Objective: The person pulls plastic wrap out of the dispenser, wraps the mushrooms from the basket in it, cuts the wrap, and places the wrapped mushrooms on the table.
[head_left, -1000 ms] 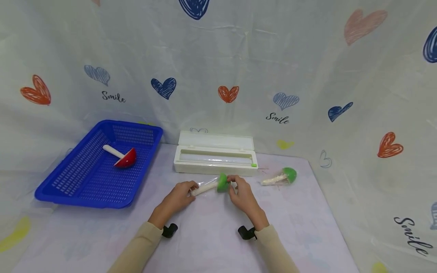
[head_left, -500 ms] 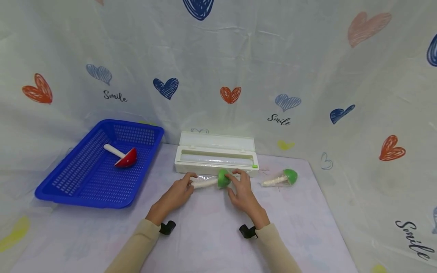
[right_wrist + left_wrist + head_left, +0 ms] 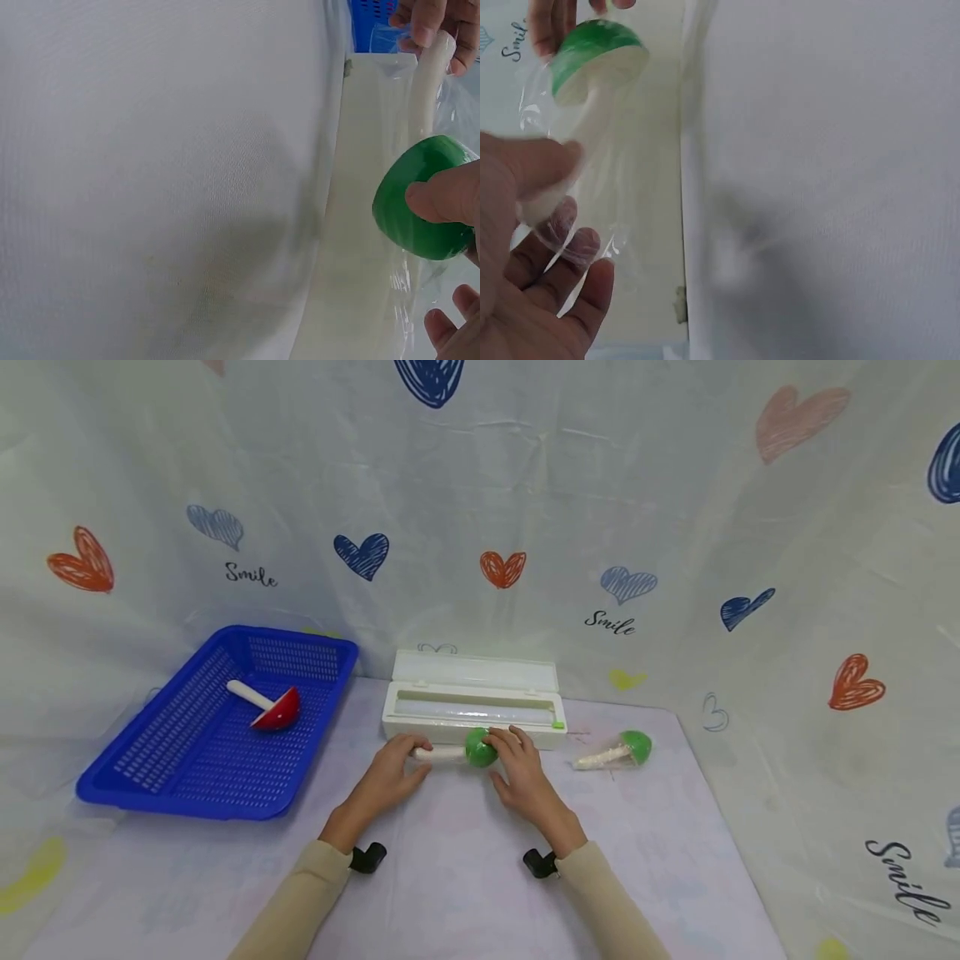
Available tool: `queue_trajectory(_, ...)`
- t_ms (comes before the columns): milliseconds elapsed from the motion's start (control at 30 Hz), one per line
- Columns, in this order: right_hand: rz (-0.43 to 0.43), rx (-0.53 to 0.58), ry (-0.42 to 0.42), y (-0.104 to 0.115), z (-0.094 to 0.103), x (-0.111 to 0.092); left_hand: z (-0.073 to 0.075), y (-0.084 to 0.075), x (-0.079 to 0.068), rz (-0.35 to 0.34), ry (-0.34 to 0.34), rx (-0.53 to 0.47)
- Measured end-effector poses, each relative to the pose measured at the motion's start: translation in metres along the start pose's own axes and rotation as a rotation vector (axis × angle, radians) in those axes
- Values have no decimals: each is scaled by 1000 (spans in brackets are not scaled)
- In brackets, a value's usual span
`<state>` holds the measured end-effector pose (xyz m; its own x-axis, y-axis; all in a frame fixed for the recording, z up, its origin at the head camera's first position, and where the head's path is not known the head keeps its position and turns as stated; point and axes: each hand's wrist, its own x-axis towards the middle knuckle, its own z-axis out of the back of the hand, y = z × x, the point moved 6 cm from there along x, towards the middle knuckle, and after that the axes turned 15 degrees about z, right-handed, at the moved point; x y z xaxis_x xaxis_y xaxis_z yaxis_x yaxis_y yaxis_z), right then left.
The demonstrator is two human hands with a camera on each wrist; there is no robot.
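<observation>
A toy mushroom with a green cap (image 3: 480, 747) and a white stem (image 3: 446, 755) lies sideways between both hands, in front of a white cling film dispenser (image 3: 420, 729). My left hand (image 3: 386, 775) pinches the stem's end between thumb and fingers. At the cap, my right hand (image 3: 527, 783) holds on with its thumb (image 3: 442, 199) pressed against the green surface; its other fingers are partly hidden. Clear cling film (image 3: 534, 112) surrounds the mushroom and spreads loosely past the stem in the left wrist view.
Right of the dispenser lies another green-capped mushroom (image 3: 636, 747), wrapped in film. On the left stands a blue plastic basket (image 3: 202, 768) holding a red-capped mushroom (image 3: 279, 710). The dispenser's lid (image 3: 476, 672) is raised against the heart-patterned backdrop (image 3: 540, 485).
The mushroom has come level and turned, its cap shifting slightly left and its stem rising toward the dispenser. Both hands have moved a little forward with it, the right fingers now over the cap.
</observation>
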<state>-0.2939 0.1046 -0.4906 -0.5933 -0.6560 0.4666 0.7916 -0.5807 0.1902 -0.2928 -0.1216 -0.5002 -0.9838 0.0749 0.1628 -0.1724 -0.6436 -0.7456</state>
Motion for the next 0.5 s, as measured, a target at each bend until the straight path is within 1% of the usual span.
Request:
queue_trajectory(67,-10,-18,10,0,-1,0,0,-2,-1,-45,-22,3)
queue_trajectory(200,-53,-61,4,-3,-2,2,4,-6,-2,-79,-63,11)
queue_trajectory(300,-69,-113,-32,-5,-2,7,8,-9,-3,-108,-96,29)
queue_trajectory(400,-67,-172,-64,-5,-1,12,13,-14,-5,-166,-130,23)
queue_trajectory(500,-50,-220,-85,-4,2,13,17,-20,-7,-241,-142,-14)
